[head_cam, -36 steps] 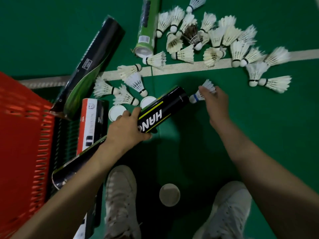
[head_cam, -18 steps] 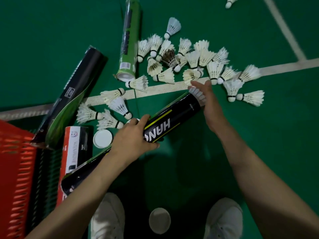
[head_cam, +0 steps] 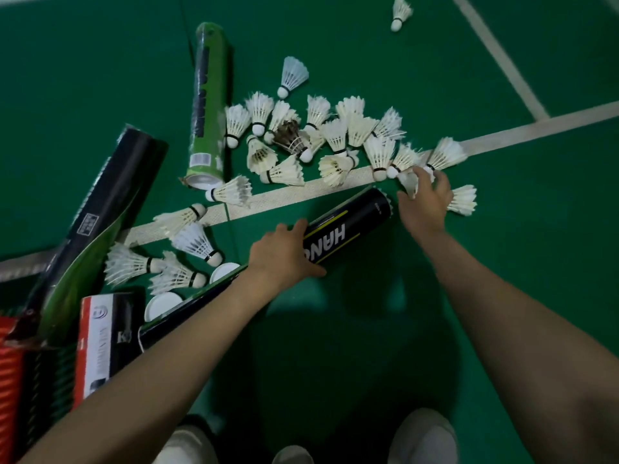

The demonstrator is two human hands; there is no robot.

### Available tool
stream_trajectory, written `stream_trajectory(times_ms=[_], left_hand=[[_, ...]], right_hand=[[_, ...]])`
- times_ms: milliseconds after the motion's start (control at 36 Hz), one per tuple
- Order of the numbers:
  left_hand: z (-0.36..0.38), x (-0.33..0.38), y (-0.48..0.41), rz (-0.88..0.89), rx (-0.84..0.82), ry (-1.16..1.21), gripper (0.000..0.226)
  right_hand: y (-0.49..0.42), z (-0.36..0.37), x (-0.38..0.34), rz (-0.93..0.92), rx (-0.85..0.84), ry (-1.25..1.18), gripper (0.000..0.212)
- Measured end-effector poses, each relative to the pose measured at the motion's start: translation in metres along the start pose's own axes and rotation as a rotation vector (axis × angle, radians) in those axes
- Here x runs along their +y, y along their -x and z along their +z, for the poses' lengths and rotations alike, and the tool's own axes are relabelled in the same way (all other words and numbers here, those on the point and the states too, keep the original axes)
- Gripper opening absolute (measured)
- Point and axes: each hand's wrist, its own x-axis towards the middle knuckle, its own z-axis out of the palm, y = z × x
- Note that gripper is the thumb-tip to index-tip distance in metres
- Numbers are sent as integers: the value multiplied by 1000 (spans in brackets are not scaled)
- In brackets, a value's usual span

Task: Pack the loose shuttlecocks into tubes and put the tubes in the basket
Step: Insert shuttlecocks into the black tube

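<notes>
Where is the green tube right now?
Head view, upper left: the green tube lies flat, left of the shuttlecock pile, near end by the white line.

Green sports floor (head_cam: pixel 100 61) across the whole frame, smooth, with a faint sheen toward the upper right. Broad court line (head_cam: pixel 536 127), white, slanting from the left edge up to the right edge, its paint worn and grainy near the centre. Narrow line (head_cam: pixel 495 51), also white, running down from the top right to meet it. Dim, soft light overall. Dark shadow (head_cam: pixel 335 346) pooled on the green at lower centre.
</notes>
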Motion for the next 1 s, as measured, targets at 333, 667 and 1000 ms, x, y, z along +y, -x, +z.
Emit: stream_trajectory(times_ms=[333,667,1000], left_hand=[[4,-8,1,-25,-28,23,93],[4,-40,33,-107,45,154,93],[7,-45,70,-4,120,219,93]], right_hand=[[-31,-10,9,-137,-166,452,68],[17,-3,-28,-168,50,-110,16],[76,-24,-45,-122,-313,-494,16]])
